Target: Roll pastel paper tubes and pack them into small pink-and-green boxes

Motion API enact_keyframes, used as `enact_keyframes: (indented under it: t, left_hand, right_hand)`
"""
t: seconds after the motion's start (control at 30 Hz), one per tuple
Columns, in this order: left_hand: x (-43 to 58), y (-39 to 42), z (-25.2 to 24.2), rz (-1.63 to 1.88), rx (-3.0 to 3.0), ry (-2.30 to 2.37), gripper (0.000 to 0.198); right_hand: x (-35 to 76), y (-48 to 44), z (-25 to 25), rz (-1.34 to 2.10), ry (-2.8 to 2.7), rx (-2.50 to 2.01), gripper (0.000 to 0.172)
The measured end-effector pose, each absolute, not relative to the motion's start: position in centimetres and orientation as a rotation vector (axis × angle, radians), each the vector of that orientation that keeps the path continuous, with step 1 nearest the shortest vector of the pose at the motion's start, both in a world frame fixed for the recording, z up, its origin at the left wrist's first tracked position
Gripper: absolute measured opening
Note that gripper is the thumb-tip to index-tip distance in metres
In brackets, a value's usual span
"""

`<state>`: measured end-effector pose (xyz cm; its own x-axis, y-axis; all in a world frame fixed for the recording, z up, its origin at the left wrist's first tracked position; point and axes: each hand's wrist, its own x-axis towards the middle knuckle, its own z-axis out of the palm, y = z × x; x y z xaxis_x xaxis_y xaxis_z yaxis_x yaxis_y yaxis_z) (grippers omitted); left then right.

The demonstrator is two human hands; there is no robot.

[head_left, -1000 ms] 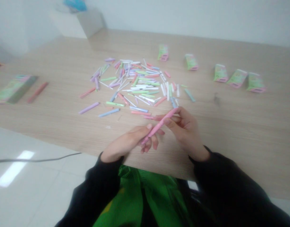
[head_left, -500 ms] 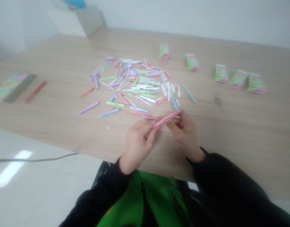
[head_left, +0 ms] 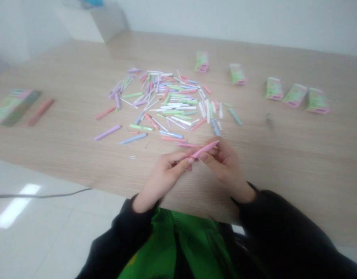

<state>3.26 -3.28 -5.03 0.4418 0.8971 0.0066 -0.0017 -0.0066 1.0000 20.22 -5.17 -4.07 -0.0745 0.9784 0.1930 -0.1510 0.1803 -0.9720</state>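
Head view: left hand (head_left: 163,174) and right hand (head_left: 225,166) are both pinched on a slim pink pen barrel (head_left: 204,149), fingers closed around it, hands nearly meeting over the wood-grain table (head_left: 283,166). Barrel runs diagonally between the hands: lower end inside the left fingers, upper tip poking out past the right fingers toward the pile of pastel pen parts (head_left: 167,100). Risk: smooth thin plastic and small contact area, so a hard twist or tug could pop it from the pinch onto the table. Tip could also snag loose pieces at the pile's near edge. Beyond the pile, green-and-pink cardboard boxes (head_left: 274,89) stand apart; another box (head_left: 15,107) lies far left, pink stick (head_left: 41,112) beside it.
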Motion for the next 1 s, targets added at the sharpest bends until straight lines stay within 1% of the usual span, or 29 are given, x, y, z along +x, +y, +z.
enact_keyframes:
  t: [0.03,0.1,0.17,0.23,0.3,0.37,0.5,0.67,0.73,0.87,1.0]
  left_hand:
    - [3.6,-3.4,-4.9,0.964,1.516,0.943,0.019]
    - [4.0,-3.7,-4.6,1.111,1.677,1.041,0.015]
    - [4.1,-3.7,-4.1,1.123,1.703,1.043,0.016]
    - [3.6,-3.6,-3.6,1.043,1.593,0.928,0.023]
    - [2.6,-3.3,-3.3,0.947,1.411,0.706,0.039]
    - [1.6,-3.2,-3.4,0.879,1.266,0.494,0.049]
    - [0.7,-3.6,-4.2,0.818,1.208,0.317,0.059]
    - [0.8,-4.0,-4.6,0.768,1.241,0.248,0.067]
    - [0.7,-4.0,-4.5,0.779,1.281,0.261,0.066]
    - [0.7,-3.8,-4.2,0.819,1.38,0.321,0.059]
    - [1.1,-3.6,-4.4,0.837,1.44,0.277,0.058]
  right_hand:
    - [20.2,-5.1,-4.0,1.161,-1.237,-0.95,0.028]
    - [20.2,-5.0,-3.9,1.1,-1.208,-1.001,0.031]
    - [20.4,-4.9,-3.8,1.093,-1.19,-1.028,0.032]
    - [20.8,-4.7,-3.8,1.115,-1.136,-1.023,0.032]
    - [21.3,-4.5,-3.8,1.173,-1.056,-1.005,0.03]
    - [21.8,-4.2,-3.8,1.277,-1.003,-0.984,0.026]
    - [22.0,-4.1,-3.7,1.465,-0.964,-0.911,0.021]
    - [21.8,-4.4,-3.5,1.533,-0.945,-0.917,0.021]
    - [21.8,-4.3,-3.5,1.544,-0.948,-0.917,0.022]
    - [21.8,-4.2,-3.7,1.565,-0.941,-0.915,0.024]
    - [21.8,-4.1,-3.6,1.598,-0.929,-0.917,0.03]
